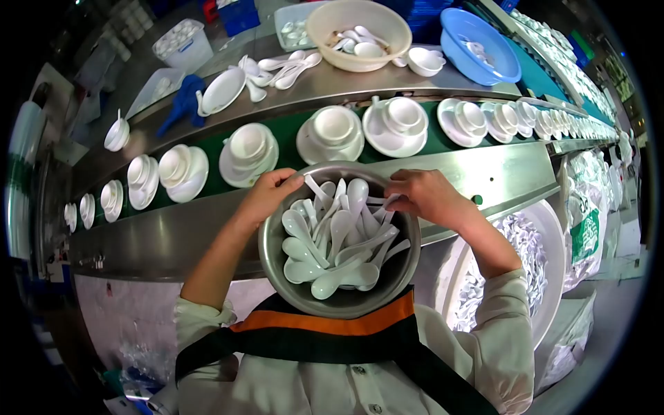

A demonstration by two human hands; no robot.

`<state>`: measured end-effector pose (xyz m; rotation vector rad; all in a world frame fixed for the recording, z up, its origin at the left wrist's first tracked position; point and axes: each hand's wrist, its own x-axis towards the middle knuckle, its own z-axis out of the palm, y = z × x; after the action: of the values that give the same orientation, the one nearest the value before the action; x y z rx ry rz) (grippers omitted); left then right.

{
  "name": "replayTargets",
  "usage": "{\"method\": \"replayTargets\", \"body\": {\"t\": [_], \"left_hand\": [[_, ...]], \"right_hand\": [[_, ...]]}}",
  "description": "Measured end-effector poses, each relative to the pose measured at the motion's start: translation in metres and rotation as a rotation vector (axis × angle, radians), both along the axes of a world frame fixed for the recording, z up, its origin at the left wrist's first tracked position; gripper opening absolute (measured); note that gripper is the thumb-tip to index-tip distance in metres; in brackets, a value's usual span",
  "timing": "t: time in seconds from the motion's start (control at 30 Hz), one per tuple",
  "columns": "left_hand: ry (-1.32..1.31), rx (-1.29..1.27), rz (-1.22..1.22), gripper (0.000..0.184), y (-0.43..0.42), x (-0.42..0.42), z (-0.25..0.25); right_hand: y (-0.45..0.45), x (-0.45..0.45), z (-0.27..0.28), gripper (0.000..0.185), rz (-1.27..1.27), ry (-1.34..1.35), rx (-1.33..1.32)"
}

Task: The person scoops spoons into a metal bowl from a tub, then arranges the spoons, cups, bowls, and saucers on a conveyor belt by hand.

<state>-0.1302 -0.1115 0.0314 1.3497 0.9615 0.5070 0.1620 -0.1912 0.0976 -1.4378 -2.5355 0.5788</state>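
— Background first?
— Beyond the bowl, a steel tabletop (484,173) beside a green belt (287,160) with a long row of stacked white cups and saucers (332,129).
— And nearest the body?
— White spoons (339,235), heaped in a round metal bowl (339,308). Glossy, smooth, with deep oval scoops and slim handles, lying crisscross at every angle.
— Left hand (272,196)?
— At the rim, fingers bent close to a handle end; grip or mere touch, impossible to tell.
— Right hand (430,196)?
— Over the opposite rim, fingers nearly together, pinching a spoon handle.
— Farther out?
— Across the belt, a cream basin (360,61) with more spoons inside, and a blue basin (453,59) to the right. Near the right forearm, a big white tub (551,228) full of small silvery-white pieces, too small to make out.
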Motion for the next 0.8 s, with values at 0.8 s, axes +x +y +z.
{"method": "replayTargets", "body": {"t": [0.8], "left_hand": [[0.237, 0.624, -0.167, 0.018, -0.020, 0.089, 0.011]], "right_hand": [[0.030, 0.111, -0.070, 0.029, -0.443, 0.486, 0.046]]}}
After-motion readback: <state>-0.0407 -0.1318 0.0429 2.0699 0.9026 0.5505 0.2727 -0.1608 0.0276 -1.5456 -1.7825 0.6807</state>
